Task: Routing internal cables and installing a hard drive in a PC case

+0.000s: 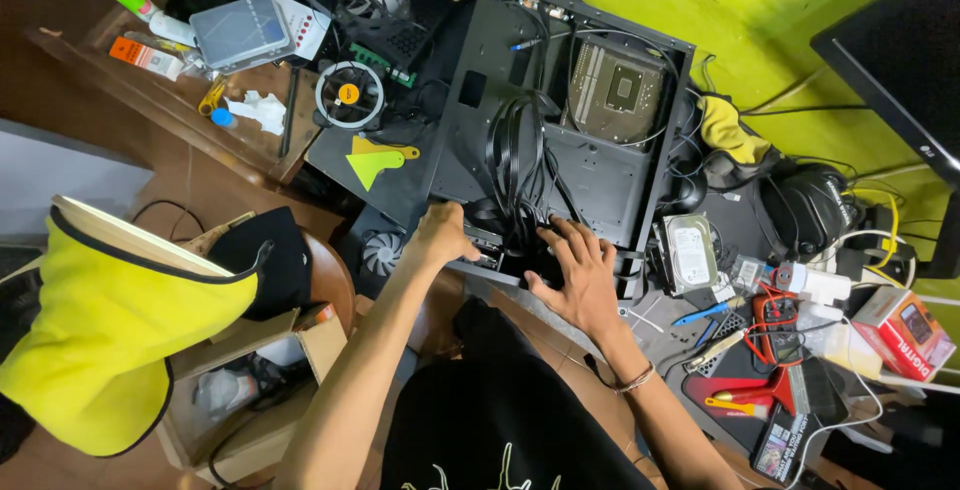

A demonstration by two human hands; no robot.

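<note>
Cabling was judged underway: the case [560,140] edge was gripped by the left hand [440,237]; the right hand [578,275], fingers spread, pressed beside the cables [515,165]; careful routing seemed needed.

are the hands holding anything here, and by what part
Nothing is clearly lifted. The left hand grips the near edge of the open black computer case; the right hand rests spread inside it by the black cables.

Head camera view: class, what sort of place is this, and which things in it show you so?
Probably a computer repair bench or hobby workspace. An open black computer case lies flat under both hands, with a bare hard drive, a loose cooling fan and screwdrivers scattered around it.
</note>
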